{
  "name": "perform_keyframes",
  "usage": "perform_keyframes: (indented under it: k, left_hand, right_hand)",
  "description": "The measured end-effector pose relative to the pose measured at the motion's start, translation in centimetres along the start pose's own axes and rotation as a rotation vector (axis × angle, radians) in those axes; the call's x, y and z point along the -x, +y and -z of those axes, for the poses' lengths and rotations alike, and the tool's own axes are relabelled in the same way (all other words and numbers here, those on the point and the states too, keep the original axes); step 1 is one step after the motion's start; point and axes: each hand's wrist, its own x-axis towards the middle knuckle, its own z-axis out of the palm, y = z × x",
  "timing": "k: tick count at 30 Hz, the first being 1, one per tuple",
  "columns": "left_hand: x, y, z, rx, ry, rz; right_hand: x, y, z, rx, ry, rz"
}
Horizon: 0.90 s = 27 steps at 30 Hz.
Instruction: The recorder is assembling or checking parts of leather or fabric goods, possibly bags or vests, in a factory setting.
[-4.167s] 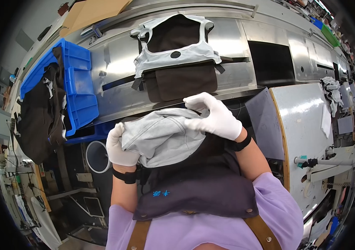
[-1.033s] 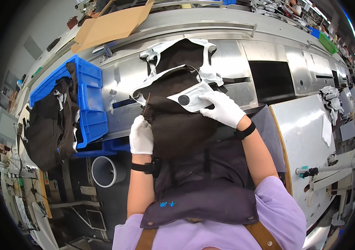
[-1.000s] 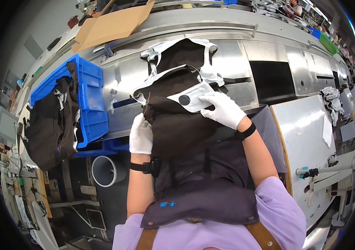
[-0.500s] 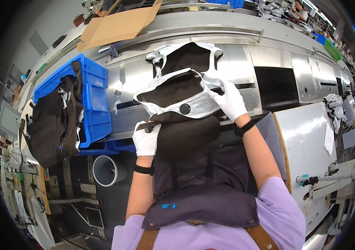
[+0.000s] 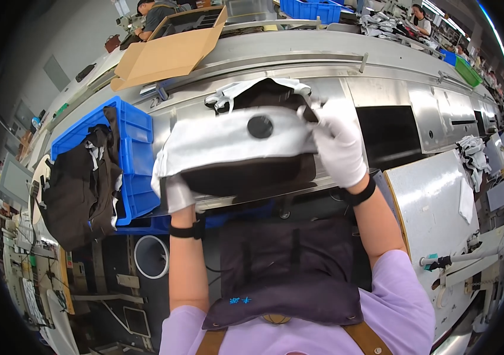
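Observation:
I hold a half-sewn fabric bag piece (image 5: 216,142), pale grey-white above with a round black patch and dark below, stretched sideways over the metal worktop. At its left edge my left hand (image 5: 175,192), in a white glove, is closed, its fingers partly hidden by the cloth. My right hand (image 5: 342,148), also white-gloved, grips the right end and is a little blurred by motion. Just behind lies a second similar bag piece (image 5: 264,93), dark inside with pale edging, partly covered by the first.
To the left stands a blue plastic bin (image 5: 139,160) with dark fabric pieces (image 5: 71,195) hanging over its side. A grey waste bucket (image 5: 151,257) is below. An open cardboard box (image 5: 163,56) sits at the back. A white-topped table (image 5: 429,195) is on the right.
The front bag piece has been pulled toward me and spread wider, its opening no longer facing up. My left hand moved left; my right hand shifted slightly right and down.

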Motion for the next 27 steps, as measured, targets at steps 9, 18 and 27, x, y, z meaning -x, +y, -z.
perform_keyframes:
  k: [9, 18, 27]
  left_hand:
    - [-0.2, -5.2, -10.1, 0.072, -0.460, 0.930]
    - [-2.4, -8.5, -4.1, -0.623, -0.913, 0.343]
    - [-1.1, -2.3, -4.0, -0.966, -0.925, -0.379]
  right_hand:
    - [0.2, 18.3, 1.5, 0.229, -0.345, -0.619]
    - [-5.3, 7.3, 0.3, 0.623, -0.506, -0.502]
    - [-7.9, 14.3, -11.3, 0.402, -1.037, -0.074]
